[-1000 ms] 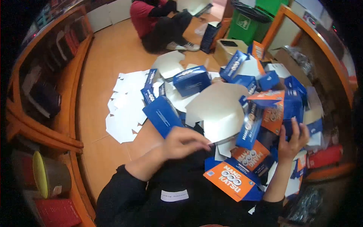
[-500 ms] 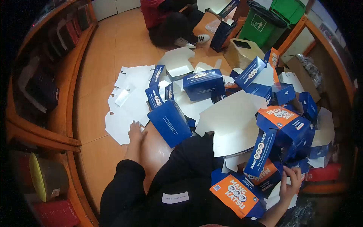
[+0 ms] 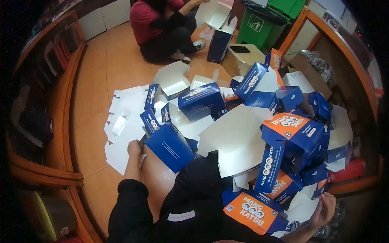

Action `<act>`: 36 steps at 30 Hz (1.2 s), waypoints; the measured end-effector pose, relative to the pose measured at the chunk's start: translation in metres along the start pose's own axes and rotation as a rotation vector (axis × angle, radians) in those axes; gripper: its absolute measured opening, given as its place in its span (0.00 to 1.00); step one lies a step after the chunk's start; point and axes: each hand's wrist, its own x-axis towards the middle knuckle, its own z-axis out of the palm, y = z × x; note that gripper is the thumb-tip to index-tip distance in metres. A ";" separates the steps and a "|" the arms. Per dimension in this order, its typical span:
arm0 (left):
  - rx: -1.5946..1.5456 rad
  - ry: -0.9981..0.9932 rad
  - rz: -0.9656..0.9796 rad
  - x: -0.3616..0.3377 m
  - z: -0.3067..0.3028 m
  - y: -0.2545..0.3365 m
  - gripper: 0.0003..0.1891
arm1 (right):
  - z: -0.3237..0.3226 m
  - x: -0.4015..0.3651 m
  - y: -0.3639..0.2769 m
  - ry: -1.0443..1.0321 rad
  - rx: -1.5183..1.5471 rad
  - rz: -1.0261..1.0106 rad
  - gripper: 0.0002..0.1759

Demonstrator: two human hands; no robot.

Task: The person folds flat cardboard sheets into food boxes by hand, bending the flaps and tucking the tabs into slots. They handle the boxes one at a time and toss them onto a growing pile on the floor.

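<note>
Left hand (image 3: 134, 150) is touching the flat white cardboard (image 3: 131, 102) on the floor (image 3: 91, 89), right hand (image 3: 323, 211) is curling its fingers by a white flap (image 3: 303, 205); can't tell if either's pinching. Gripping edges lightly would be sparing tabs, imo.

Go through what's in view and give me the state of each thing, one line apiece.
Green bin: lid open.
Phone: lying flat, screen dark.
White sheets: flat, unfolded.
Blue box: folded into shape.
White-lined box: open, inside showing.
Left hand: by the sheets, grip unclear.
Right hand: fingers curled, grip unclear.
</note>
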 end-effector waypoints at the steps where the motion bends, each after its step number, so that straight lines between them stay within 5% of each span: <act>1: 0.029 -0.010 0.058 -0.012 -0.029 0.009 0.12 | -0.001 0.001 0.000 -0.008 0.027 0.005 0.09; 5: -0.259 -0.041 0.005 -0.011 -0.055 0.003 0.16 | 0.007 0.000 0.001 0.074 0.031 0.045 0.06; 12: -0.248 0.411 0.142 0.006 -0.067 -0.026 0.14 | -0.002 -0.010 0.009 0.110 0.042 0.053 0.06; 16: -0.002 0.589 -0.149 0.009 -0.111 -0.023 0.12 | -0.013 -0.023 0.015 0.129 0.040 0.061 0.05; 19: -0.114 0.580 -0.265 -0.008 -0.164 -0.004 0.13 | -0.022 -0.032 0.016 0.147 0.032 0.063 0.05; 23: -0.451 0.886 -0.051 -0.024 -0.219 0.036 0.14 | -0.030 -0.038 0.016 0.180 0.053 0.054 0.06; 26: -0.863 0.953 0.350 -0.046 -0.252 0.090 0.09 | -0.030 -0.039 0.014 0.264 0.100 -0.009 0.06; 29: -1.188 0.812 0.702 -0.088 -0.268 0.155 0.05 | -0.033 -0.035 0.008 0.323 0.199 -0.044 0.07; 32: -1.073 0.756 0.949 -0.158 -0.263 0.220 0.03 | -0.026 -0.021 -0.008 0.356 0.283 -0.070 0.09; 34: -1.091 0.603 1.323 -0.212 -0.268 0.263 0.05 | -0.013 -0.015 -0.028 0.311 0.302 0.043 0.18; 36: -0.905 0.548 1.667 -0.254 -0.281 0.296 0.09 | -0.009 -0.003 -0.041 0.195 0.319 -0.062 0.30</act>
